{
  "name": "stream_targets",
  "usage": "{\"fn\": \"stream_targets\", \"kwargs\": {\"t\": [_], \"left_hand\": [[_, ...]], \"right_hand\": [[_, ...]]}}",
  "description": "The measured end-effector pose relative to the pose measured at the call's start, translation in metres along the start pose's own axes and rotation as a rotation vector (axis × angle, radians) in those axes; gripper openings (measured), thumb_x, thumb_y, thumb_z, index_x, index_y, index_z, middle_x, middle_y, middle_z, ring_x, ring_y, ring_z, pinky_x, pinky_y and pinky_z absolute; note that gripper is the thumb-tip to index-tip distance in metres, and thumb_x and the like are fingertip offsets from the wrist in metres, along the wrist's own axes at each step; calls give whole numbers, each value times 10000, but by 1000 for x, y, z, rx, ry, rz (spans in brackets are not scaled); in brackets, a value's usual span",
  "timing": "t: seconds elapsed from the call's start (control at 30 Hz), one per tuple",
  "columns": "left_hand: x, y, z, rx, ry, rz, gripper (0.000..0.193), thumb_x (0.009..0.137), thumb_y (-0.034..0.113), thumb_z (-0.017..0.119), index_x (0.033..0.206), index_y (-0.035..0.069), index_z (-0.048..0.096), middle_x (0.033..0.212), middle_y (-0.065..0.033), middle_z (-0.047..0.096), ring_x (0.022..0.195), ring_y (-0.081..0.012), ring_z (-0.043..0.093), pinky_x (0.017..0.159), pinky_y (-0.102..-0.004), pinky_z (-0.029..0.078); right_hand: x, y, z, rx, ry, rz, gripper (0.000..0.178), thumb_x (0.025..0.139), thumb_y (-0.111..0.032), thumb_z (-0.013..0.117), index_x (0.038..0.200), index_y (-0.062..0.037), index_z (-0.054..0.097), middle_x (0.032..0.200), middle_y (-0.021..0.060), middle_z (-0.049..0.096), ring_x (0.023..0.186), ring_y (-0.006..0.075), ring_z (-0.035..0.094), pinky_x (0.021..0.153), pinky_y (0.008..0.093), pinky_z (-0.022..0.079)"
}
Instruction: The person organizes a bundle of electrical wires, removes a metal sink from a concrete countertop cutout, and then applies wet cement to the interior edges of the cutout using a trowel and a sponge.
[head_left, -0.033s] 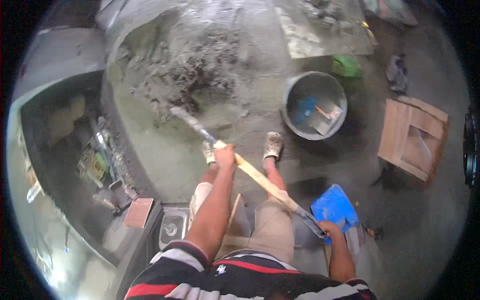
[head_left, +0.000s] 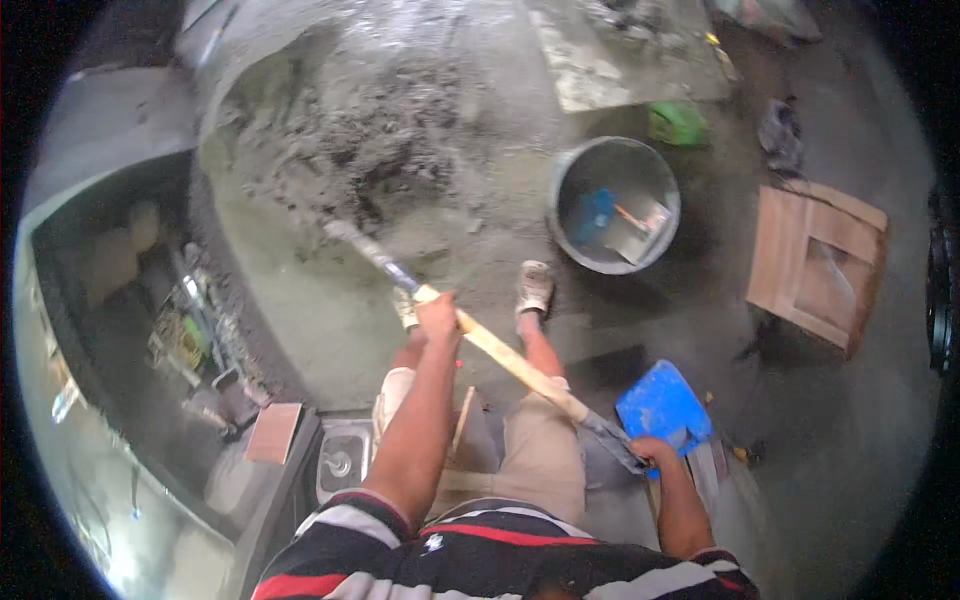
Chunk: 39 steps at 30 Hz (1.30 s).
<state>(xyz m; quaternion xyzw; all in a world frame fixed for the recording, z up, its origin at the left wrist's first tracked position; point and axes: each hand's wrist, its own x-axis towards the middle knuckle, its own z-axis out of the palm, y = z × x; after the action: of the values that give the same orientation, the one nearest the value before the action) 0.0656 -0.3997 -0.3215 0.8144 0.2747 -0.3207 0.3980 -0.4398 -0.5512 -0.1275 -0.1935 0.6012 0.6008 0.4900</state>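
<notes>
A long-handled shovel [head_left: 505, 355] slants across my legs, from near my right hip up to the grey mortar. My left hand [head_left: 437, 315] is wrapped around its pale wooden shaft, close to the metal socket. Lower down, my right hand [head_left: 652, 455] is closed on the grey grip end. The far end of the metal reaches the near edge of the wet mortar heap [head_left: 370, 150]; I cannot make out a blade there.
A round bucket [head_left: 560, 215] at right holds a blue item and an orange-handled tool. Nearby are a cardboard box [head_left: 775, 245], a blue plastic piece [head_left: 655, 400] and a green bag [head_left: 678, 125]. A dark trough-like basin [head_left: 80, 240] with tools lies left; a small sink [head_left: 345, 440] stands beside me.
The whole scene has shifted slightly left in view. Both hands keep their hold on the shovel, whose position over the mortar edge looks nearly the same.
</notes>
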Motion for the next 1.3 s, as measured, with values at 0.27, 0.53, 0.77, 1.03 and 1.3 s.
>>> {"fn": "stream_targets", "kwargs": {"t": [0.27,0.53,0.77,1.03,1.3], "left_hand": [[-6,-3,-13,-458,-128,-347,161,822,84,675,862,85,519,670,-57,540,476,-207,536,433,-363,484],[-2,-40,6,-535,-288,-510,236,842,185,728,928,74,539,704,-70,562,525,-198,597,480,-381,554],[-3,-15,-3,-597,-369,-518,265,851,215,746,951,51,564,716,-71,587,553,-202,625,495,-383,556],[-5,1,-45,-559,-389,-486,220,858,188,731,908,26,590,694,-63,600,517,-184,614,477,-349,538],[-2,17,-109,-612,-452,-432,157,851,137,706,836,26,596,646,-47,575,490,-172,590,455,-337,509]], "right_hand": [[-132,-284,-117,-309,786,-955,681,792,-343,790,1354,-28,566,1221,245,639,1195,409,593,1034,453,474],[-41,-497,-114,-1086,1183,-831,608,811,-255,758,1388,-176,580,1456,117,517,1400,353,397,1064,612,389],[31,-488,-146,-835,1270,-908,146,798,-141,676,867,-39,755,933,237,710,916,410,702,769,459,573],[-108,-381,-114,429,548,-1157,222,925,-163,627,1113,-57,684,1143,143,705,931,301,690,860,467,556],[-253,-477,143,834,-559,-1525,651,936,-487,599,1438,-85,501,1299,124,646,1134,318,645,946,515,537]]}}
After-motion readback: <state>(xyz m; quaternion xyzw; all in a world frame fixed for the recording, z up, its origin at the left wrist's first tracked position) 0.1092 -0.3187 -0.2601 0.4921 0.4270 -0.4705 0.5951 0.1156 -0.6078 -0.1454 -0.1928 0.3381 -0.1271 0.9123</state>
